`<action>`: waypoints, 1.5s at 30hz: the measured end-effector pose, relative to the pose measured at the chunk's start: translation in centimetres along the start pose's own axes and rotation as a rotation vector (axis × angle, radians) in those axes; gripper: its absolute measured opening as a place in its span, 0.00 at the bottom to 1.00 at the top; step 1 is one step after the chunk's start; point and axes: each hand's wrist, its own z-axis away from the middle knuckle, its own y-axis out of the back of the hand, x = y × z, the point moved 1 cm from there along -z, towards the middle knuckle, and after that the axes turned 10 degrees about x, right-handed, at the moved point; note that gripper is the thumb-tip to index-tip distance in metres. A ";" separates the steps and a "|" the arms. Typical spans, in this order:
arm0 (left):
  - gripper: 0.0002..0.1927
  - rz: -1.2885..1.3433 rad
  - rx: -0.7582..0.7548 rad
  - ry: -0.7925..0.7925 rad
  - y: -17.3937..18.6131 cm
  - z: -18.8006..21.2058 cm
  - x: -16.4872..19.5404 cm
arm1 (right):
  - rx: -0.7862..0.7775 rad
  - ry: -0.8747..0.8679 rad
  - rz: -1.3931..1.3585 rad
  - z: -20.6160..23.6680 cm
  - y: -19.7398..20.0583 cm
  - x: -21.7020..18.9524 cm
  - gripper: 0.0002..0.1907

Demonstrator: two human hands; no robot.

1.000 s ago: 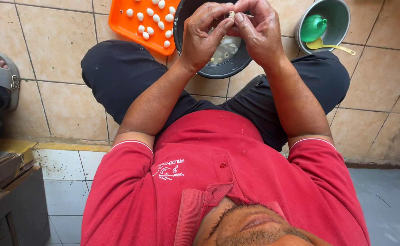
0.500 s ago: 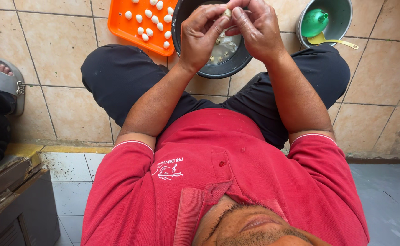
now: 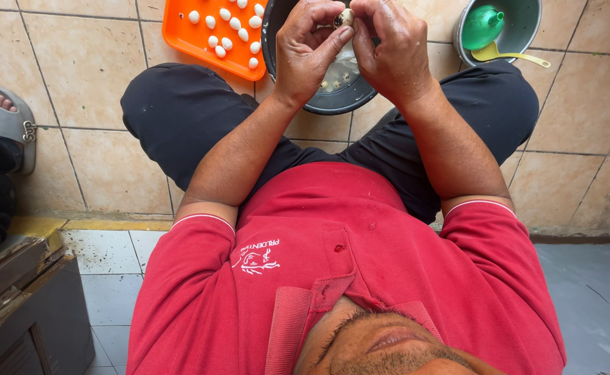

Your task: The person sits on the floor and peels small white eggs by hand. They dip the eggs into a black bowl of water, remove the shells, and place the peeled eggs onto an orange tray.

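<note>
Both hands slightly lower than before, left hand (image 3: 310, 52) and right hand (image 3: 391, 48) fingertips pinching one small egg (image 3: 344, 17)

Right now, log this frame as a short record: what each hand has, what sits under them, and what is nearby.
left hand: pinches a small speckled egg at the fingertips
right hand: grip on the same egg from the other side
below hands: dark bowl holding more small eggs
left of bowl: orange tray with white peeled eggs
right of bowl: grey pot with a green funnel and a yellow spoon
floor: beige tiles
</note>
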 end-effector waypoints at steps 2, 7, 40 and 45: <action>0.13 -0.005 -0.007 -0.004 -0.1 0.1 0.1 | -0.009 -0.007 0.009 0.1 0.1 0.3 0.09; 0.13 0.036 -0.025 0.044 0.1 0.1 -0.3 | -0.014 0.002 -0.003 0.1 0.2 0.9 0.08; 0.13 0.237 -0.186 0.476 1.1 -0.7 -0.4 | -0.149 0.280 0.275 0.6 1.1 2.1 0.11; 0.13 0.251 -0.206 0.472 1.2 -0.7 -0.2 | -0.145 0.314 0.388 1.0 0.7 3.2 0.08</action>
